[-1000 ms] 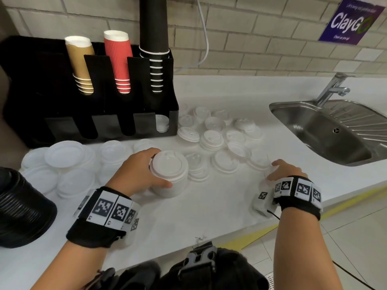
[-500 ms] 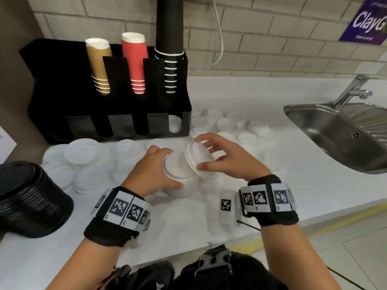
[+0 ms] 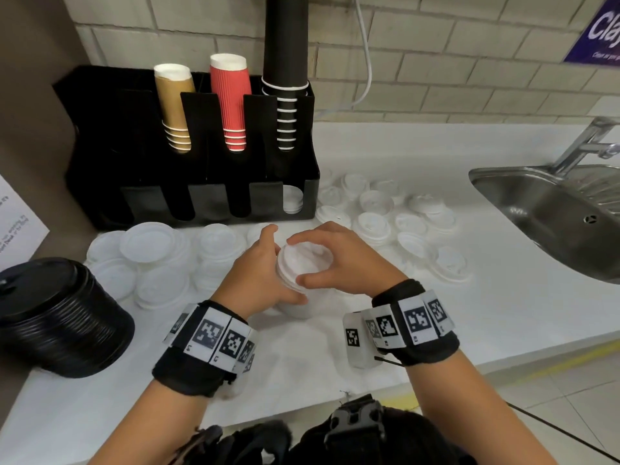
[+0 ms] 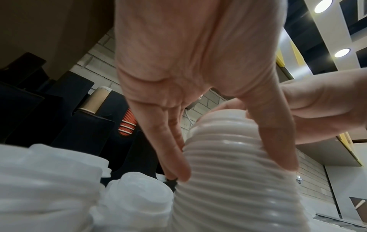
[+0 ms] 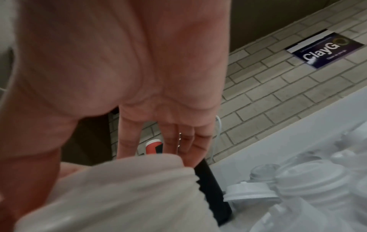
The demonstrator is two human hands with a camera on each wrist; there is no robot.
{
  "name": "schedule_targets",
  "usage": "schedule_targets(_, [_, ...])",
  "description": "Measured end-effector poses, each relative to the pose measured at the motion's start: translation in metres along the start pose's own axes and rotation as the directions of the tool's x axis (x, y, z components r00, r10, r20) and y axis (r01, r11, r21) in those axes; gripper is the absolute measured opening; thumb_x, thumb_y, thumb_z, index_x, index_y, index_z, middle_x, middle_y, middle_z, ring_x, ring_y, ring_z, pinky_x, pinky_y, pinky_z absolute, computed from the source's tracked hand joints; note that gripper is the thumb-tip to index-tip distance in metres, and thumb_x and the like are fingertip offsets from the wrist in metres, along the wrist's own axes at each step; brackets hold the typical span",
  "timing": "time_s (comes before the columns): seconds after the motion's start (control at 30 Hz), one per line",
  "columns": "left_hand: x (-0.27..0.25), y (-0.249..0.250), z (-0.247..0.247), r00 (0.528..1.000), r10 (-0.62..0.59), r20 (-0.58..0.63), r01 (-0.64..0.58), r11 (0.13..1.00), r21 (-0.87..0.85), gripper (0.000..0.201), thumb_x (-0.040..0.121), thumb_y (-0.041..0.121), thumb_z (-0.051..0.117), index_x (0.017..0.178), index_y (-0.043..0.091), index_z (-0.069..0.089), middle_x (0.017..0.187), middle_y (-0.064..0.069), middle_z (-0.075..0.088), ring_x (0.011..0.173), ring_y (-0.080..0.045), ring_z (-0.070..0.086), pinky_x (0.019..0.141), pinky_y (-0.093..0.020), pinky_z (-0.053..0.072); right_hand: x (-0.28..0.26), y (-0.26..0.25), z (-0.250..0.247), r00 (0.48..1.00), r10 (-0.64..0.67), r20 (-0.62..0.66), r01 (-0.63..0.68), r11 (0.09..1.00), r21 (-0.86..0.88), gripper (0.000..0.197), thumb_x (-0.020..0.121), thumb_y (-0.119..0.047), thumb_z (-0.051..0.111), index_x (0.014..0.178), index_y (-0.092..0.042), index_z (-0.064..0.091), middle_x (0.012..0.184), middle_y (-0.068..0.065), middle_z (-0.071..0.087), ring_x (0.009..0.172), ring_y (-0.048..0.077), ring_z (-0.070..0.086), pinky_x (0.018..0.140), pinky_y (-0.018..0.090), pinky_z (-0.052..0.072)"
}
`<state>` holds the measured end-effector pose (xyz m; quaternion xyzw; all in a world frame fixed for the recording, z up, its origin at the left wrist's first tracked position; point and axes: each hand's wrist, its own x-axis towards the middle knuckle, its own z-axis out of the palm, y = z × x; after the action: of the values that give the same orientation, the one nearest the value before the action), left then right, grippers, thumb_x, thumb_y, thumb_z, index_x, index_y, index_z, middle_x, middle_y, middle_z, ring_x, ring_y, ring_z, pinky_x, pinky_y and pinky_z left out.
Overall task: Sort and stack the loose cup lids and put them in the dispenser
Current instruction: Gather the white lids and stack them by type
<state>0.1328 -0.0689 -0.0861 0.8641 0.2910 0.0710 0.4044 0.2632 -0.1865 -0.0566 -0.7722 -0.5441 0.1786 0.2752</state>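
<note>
Black plastic lids (image 3: 50, 313), ribbed and nested into a squat pile, sit at the far left of the white counter (image 3: 335, 374), left of and nearer the person than the dispenser (image 3: 188, 156). The dispenser is a black slotted rack against the brick wall; its upper slots hold brown cups (image 3: 174, 105), red cups (image 3: 231, 99) and a tall column of black cups (image 3: 285, 78), and its lower right-hand slot holds a few white lids (image 3: 292, 199). In front of the dispenser, toward its left half, wide white lids (image 3: 147, 243) lie spread and partly overlapping on the counter. In front of its right half stands the stack of white lids (image 3: 295, 290), upright on the counter. The left hand (image 3: 258, 276) grips that stack by its side, thumb and fingers curled round the ribbed edges, as the left wrist view shows (image 4: 228, 164). The right hand (image 3: 339, 260) holds the top lid (image 3: 307, 260) from above by its rim, fingertips at the far edge and thumb at the near edge; the lid sits on top of the stack. Right of the dispenser, smaller white lids (image 3: 385, 219) lie scattered singly and in low piles across the counter. Farther right is the steel sink (image 3: 543, 213) with its tap (image 3: 583, 146).
</note>
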Motion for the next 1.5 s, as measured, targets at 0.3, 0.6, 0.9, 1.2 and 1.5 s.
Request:
schedule_targets(0.3, [0.002, -0.001, 0.000, 1.000, 0.006, 0.011, -0.006, 1.000, 0.012, 0.122, 0.052, 0.028, 0.094, 0.148, 0.022, 0.020, 0.116, 0.011, 0.046, 0.105, -0.018, 0.055, 0.082, -0.026, 0.042, 0.007, -0.013, 0.004, 0.998, 0.041, 0.057, -0.033, 0.990, -0.135, 0.065, 0.067, -0.030, 0.081, 0.126, -0.035, 0.054, 0.108, 0.000, 0.041, 0.102, 0.014, 0.036, 0.086, 0.022, 0.032])
schedule_targets(0.6, [0.002, 0.003, -0.003, 0.999, 0.050, 0.018, -0.052, 0.996, 0.079, 0.075, 0.054, 0.034, 0.089, 0.120, 0.029, 0.053, 0.110, 0.011, 0.058, 0.096, -0.013, 0.059, 0.081, -0.034, 0.052, 0.001, -0.008, 0.009, 0.997, 0.071, 0.031, -0.069, 0.996, -0.050, 0.062, 0.069, -0.032, 0.082, 0.125, -0.030, 0.055, 0.117, 0.000, 0.048, 0.112, 0.016, 0.044, 0.095, 0.028, 0.041])
schedule_targets(0.9, [0.003, 0.003, -0.005, 1.000, 0.019, 0.005, -0.020, 0.996, 0.091, 0.074, 0.051, 0.038, 0.091, 0.116, 0.034, 0.057, 0.111, 0.015, 0.061, 0.102, -0.014, 0.058, 0.090, -0.037, 0.050, -0.021, 0.062, -0.034, 0.801, 0.594, -0.081, -0.578, 0.730, -0.365, 0.061, 0.089, -0.046, 0.058, 0.137, -0.012, 0.043, 0.138, 0.013, 0.039, 0.130, 0.031, 0.035, 0.101, 0.038, 0.036])
schedule_targets(1.2, [0.004, 0.003, -0.004, 1.000, 0.011, 0.008, -0.011, 0.995, 0.100, 0.076, 0.050, 0.039, 0.092, 0.118, 0.034, 0.056, 0.112, 0.015, 0.061, 0.100, -0.014, 0.059, 0.089, -0.038, 0.050, -0.019, 0.074, -0.032, 0.770, 0.637, 0.032, -0.526, 0.663, -0.532, 0.046, 0.079, -0.046, 0.070, 0.108, -0.011, 0.065, 0.124, 0.010, 0.037, 0.118, 0.030, 0.039, 0.098, 0.035, 0.041])
schedule_targets(1.5, [0.003, 0.004, -0.005, 1.000, 0.002, 0.005, -0.003, 0.994, 0.107, 0.079, 0.051, 0.039, 0.091, 0.120, 0.034, 0.055, 0.117, 0.014, 0.058, 0.104, -0.016, 0.057, 0.092, -0.039, 0.048, -0.022, 0.071, -0.048, 0.810, 0.587, -0.003, -0.557, 0.767, -0.319, 0.037, 0.080, -0.036, 0.070, 0.104, -0.024, 0.044, 0.113, 0.004, 0.044, 0.113, 0.028, 0.045, 0.089, 0.036, 0.042])
